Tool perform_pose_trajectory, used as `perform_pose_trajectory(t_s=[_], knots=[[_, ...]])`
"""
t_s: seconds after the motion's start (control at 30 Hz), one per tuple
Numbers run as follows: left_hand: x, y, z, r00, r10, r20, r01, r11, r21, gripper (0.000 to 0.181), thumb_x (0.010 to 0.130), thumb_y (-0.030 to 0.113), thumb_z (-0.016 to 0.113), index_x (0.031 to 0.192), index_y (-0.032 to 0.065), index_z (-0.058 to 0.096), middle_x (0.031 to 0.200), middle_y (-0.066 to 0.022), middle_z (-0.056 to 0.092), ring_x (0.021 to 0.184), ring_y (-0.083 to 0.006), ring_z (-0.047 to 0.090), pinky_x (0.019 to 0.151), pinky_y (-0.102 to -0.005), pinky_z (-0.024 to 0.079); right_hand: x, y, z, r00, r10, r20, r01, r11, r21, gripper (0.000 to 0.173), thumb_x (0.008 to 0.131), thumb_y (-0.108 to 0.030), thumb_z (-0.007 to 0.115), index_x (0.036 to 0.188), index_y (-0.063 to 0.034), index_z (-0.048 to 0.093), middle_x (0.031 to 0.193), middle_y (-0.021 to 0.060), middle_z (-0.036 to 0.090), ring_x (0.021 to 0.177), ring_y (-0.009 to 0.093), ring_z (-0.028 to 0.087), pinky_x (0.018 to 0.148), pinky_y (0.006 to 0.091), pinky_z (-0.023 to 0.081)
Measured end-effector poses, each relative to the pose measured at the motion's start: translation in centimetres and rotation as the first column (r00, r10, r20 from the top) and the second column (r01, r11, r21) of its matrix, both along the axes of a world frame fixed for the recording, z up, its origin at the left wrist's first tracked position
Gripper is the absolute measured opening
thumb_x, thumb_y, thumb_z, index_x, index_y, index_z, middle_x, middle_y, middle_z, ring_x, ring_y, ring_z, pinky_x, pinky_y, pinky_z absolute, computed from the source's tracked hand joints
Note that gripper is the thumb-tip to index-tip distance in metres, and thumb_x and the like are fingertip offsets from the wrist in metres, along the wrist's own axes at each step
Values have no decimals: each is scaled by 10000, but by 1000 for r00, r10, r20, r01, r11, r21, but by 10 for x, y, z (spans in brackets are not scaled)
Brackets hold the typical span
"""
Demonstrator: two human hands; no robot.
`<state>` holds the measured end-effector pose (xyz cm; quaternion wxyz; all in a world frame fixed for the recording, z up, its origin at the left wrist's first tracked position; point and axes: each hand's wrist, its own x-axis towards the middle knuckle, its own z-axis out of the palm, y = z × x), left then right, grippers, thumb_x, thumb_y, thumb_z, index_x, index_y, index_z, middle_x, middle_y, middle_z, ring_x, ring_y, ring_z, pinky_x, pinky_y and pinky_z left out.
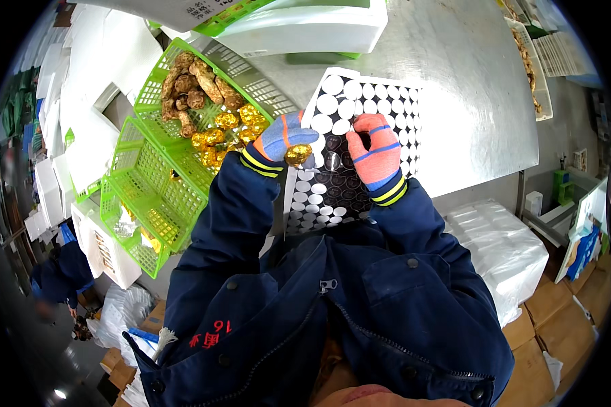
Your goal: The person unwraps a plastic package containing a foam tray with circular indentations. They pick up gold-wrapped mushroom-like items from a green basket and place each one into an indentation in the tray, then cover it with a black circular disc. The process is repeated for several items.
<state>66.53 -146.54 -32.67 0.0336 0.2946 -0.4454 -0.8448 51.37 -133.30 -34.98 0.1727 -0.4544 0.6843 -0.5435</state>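
My left hand point(286, 137), in a grey-blue and orange knit glove, holds a lump wrapped in gold foil point(298, 155) over the left side of a sheet of round stickers point(387, 106). My right hand point(373, 150), in a coral glove with blue stripes, is curled over the sheet's middle; whether its fingertips hold a sticker is hidden. Black round stickers point(331, 185) lie between white circles where stickers are gone. To the left, a green plastic basket point(150, 86) holds brown matsutake-like mushrooms point(203, 79) and several gold-foil-wrapped pieces point(209, 140).
White foam boxes point(305, 30) stand at the far edge of the metal table point(478, 102). Another green basket point(147, 173) is at the left. A plastic-wrapped white stack point(494, 244) and cardboard boxes point(560, 315) are at the right. A co-worker point(63, 272) is at lower left.
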Motion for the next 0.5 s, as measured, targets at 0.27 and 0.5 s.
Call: perform_pose_trajectory(t_s=[0.27, 0.5], knots=[[4, -7, -20, 989, 81, 125, -14, 886, -463, 316, 797, 158, 638, 1054, -16, 578, 885, -103, 644, 715, -130, 604, 615, -268, 477, -14, -5, -8, 989, -30, 144, 27, 999, 22, 95, 751, 2, 642, 789, -22, 558, 787, 72, 575, 665, 154, 547, 615, 261, 445], [-2, 7, -5, 821, 566, -76, -222, 194, -955, 331, 790, 110, 635, 1089, 3, 543, 1063, -155, 590, 880, -187, 590, 748, -297, 473, -46, 8, 33, 969, -182, 169, 173, 983, 62, 67, 814, -7, 595, 875, -34, 585, 678, 12, 578, 600, 51, 487, 557, 191, 398]])
